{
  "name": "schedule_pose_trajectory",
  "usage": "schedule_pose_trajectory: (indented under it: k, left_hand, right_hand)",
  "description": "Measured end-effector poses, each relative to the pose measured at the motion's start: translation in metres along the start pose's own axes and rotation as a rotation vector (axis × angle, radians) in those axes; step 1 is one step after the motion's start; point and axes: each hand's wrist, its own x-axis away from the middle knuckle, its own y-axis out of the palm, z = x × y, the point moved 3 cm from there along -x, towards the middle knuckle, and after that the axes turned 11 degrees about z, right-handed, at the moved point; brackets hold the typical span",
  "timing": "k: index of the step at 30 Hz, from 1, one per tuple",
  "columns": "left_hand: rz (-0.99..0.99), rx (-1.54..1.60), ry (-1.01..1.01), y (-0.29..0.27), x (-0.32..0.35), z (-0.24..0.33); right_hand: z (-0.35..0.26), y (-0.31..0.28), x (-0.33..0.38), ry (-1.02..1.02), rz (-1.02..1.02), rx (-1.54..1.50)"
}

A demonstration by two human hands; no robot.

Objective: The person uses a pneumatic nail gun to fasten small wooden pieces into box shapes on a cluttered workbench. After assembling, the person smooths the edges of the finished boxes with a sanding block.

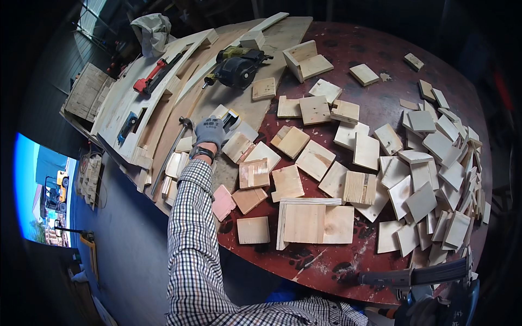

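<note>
My left hand (210, 131), in a grey work glove, reaches over the wooden boards at the table's left side. Its fingers curl down out of sight, beside a small yellow, black and white object (232, 118) whose kind I cannot make out. Just left of that hand lies a hammer (186, 124), its long handle slanting toward me. At the lower right, a nail gun (414, 277) with a long dark magazine hangs over the table's near edge. My right hand (421, 311), dark and partly hidden, is closed around it.
Many loose wooden blocks (316, 160) cover the red table (326, 277), heaped at the right (435, 141). A joined wooden piece (304, 224) lies near the front edge. Farther back sit a black-and-yellow coil nailer (237, 67), a red tool (154, 77) and a blue tool (128, 127).
</note>
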Motion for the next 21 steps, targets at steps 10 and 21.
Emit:
schedule_pose_trajectory:
  k: [10,21]
  left_hand:
    - [-0.066,0.093,-0.115,-0.059,0.016,-0.030]
    - [0.460,1.316,-0.159,-0.174,0.154,-0.067]
  right_hand:
    - [-0.008,-0.002,0.015,-0.023,-0.008,-0.012]
    - [-0.032,0.003,0.047,0.014,-0.185,0.113]
